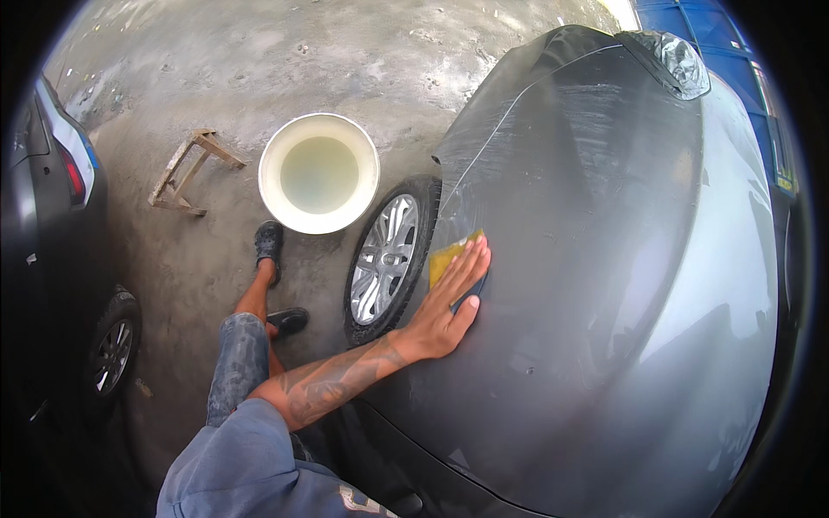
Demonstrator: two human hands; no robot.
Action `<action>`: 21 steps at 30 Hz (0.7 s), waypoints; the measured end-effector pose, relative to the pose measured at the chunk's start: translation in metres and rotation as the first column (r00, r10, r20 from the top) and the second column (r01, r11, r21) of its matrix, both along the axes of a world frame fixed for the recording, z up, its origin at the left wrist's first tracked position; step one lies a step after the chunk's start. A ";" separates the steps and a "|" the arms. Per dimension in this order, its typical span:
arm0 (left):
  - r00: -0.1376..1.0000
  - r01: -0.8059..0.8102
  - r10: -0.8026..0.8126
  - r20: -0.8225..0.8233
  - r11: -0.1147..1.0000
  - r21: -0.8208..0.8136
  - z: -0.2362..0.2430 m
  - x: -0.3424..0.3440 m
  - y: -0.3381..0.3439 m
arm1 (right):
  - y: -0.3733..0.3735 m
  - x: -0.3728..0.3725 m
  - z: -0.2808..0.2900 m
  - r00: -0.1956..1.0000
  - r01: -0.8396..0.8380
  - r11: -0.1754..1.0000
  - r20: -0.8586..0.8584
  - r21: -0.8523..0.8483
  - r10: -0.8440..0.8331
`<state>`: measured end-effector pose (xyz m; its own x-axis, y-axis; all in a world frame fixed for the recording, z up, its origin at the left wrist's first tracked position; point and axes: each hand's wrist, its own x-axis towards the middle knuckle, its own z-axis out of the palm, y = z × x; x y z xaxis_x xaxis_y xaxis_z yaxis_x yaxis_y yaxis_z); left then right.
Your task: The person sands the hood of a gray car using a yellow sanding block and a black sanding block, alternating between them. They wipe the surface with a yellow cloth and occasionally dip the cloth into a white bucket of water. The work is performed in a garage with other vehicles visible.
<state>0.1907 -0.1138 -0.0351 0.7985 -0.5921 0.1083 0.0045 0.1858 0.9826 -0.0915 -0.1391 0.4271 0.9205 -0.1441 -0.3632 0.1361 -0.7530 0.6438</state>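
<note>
My left hand (445, 298) lies palm down on the grey fender (509, 345) of a car, just beside its front wheel (386, 259). Under the fingers is a yellow sheet of what looks like sandpaper (443, 262), with a dark blue edge, apparently a backing block, showing between thumb and forefinger. The fingers stretch over it and the thumb sits at its side, holding it against the panel. Pale streaks mark the dull paint ahead of the fingertips. My right hand is out of view.
A white bucket (268, 177) of cloudy water (319, 175) stands on the concrete floor. Left of it lies a small wooden stand (179, 177). A dark car (52, 233) is parked at the far left. Crumpled silvery sheeting (678, 62) covers the car's far front corner.
</note>
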 end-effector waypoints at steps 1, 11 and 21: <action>0.999 -0.039 0.039 -0.025 0.999 0.025 -0.027 0.038 -0.017 | -0.003 0.003 -0.001 1.000 -0.025 1.000 0.005 0.005 0.025; 0.995 -0.014 0.006 -0.097 0.997 -0.079 -0.026 -0.033 0.016 | -0.009 0.006 -0.013 0.999 -0.029 1.000 0.036 -0.013 0.029; 0.969 -0.007 -0.011 -0.245 0.997 -0.072 -0.031 -0.054 0.032 | -0.017 0.011 -0.016 0.997 -0.065 0.998 0.048 -0.013 0.065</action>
